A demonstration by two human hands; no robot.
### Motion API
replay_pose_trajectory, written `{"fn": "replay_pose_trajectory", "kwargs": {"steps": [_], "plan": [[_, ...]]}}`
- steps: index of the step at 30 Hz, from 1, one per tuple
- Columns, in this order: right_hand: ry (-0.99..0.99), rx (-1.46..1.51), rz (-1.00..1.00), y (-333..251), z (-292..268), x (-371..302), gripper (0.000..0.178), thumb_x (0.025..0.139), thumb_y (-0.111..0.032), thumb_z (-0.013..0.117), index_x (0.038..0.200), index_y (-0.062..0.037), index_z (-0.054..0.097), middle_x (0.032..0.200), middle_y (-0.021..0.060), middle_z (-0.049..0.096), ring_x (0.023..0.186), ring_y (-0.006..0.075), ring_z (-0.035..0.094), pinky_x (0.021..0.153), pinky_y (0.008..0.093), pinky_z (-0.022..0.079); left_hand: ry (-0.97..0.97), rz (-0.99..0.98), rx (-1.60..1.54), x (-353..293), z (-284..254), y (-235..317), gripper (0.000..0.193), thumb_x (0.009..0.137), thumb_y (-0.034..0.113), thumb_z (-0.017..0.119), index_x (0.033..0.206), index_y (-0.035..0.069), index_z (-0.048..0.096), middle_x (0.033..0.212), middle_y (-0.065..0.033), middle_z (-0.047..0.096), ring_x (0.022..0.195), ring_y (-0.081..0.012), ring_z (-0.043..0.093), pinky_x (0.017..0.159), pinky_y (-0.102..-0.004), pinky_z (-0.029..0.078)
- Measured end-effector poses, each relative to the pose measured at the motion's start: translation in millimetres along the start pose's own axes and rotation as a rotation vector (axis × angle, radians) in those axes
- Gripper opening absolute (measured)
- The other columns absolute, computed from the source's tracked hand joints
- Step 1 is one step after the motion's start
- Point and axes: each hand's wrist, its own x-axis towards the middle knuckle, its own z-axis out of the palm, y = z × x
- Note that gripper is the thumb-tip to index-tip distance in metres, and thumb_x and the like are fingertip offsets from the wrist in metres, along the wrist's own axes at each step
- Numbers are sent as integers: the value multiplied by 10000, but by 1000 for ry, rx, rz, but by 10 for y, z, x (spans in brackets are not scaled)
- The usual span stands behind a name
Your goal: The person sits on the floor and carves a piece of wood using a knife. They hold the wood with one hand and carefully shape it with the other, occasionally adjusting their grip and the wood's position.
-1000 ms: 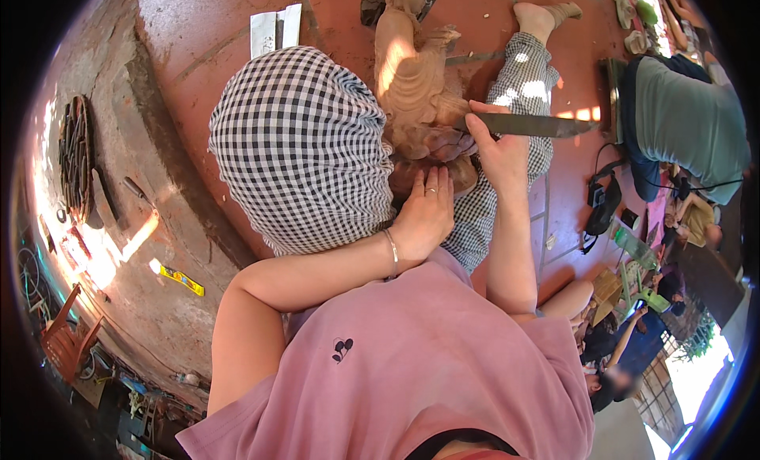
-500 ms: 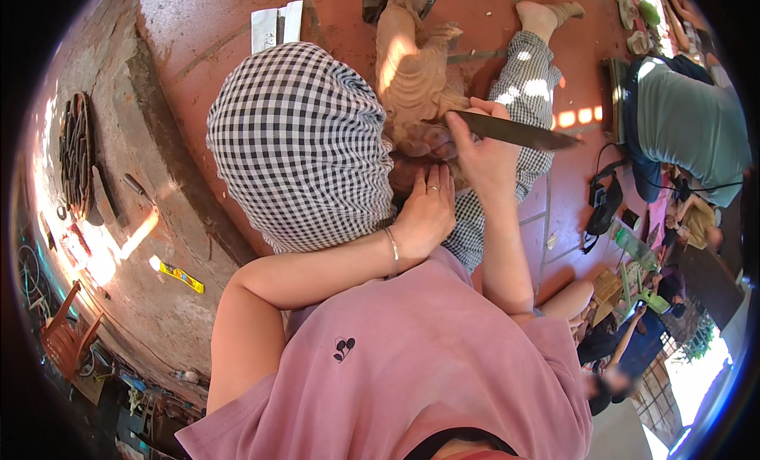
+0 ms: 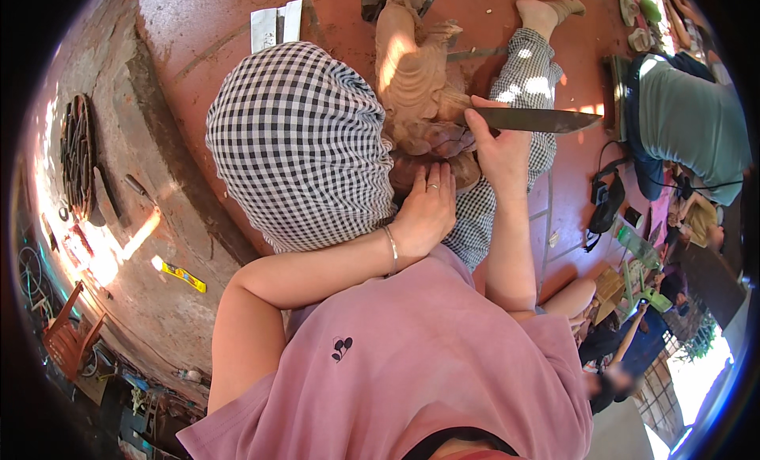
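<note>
A carved, light-brown wooden figure [image 3: 419, 76] with draped folds lies between my legs, its lower part darker and reddish. My left hand [image 3: 426, 210] rests on the dark lower end, fingers stretched out together and a ring on one finger. My right hand [image 3: 504, 150] is closed on a long, flat, dark blade-shaped tool [image 3: 550, 120], pinched near one end by thumb and fingers. The tool points right with its tapering tip and lies nearly level. The gripped end is by the side of the carving; whether it touches the wood is hidden by my fingers.
My knee in checked cloth [image 3: 297, 143] rises left of the carving. On the concrete ledge [image 3: 158, 222] at left lie a bundle of dark tools [image 3: 77, 155] and a yellow packet [image 3: 184, 276]. A black bag [image 3: 606, 210] and a person in a green shirt [image 3: 689, 127] are at right.
My right hand has shifted slightly right and downward with the tool, whose tip has swung upward to nearly level. My left hand and the carving have stayed in place.
</note>
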Motion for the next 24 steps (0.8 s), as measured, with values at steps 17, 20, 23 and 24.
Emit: {"fn": "replay_pose_trajectory", "kwargs": {"steps": [17,20,23,24], "plan": [[89,-166,-155,4,160,-47,218,825,-155,708,957,17,687,857,139,692,767,244,665,711,341,518,-24,-6,16,20,-11,6,536,818,184,505,1239,-147,531,1293,-323,516,1203,-406,514,1037,-500,398],[52,77,22,28,49,16,220,820,-179,717,930,9,689,855,144,684,767,255,665,715,339,518,21,12,-19,8,35,-14,539,816,184,507,1237,-152,529,1292,-323,516,1202,-406,515,1030,-507,402],[39,148,25,75,23,21,235,811,-198,729,896,14,674,828,145,673,753,255,660,697,340,514,-3,19,14,-2,8,-4,541,810,181,511,1235,-153,528,1292,-326,514,1202,-408,514,1027,-506,404],[68,70,-16,45,54,7,232,813,-195,727,893,16,671,823,146,673,754,253,662,696,338,514,0,16,11,6,8,-1,540,809,179,510,1234,-153,528,1292,-328,513,1201,-409,514,1027,-506,404]]}}
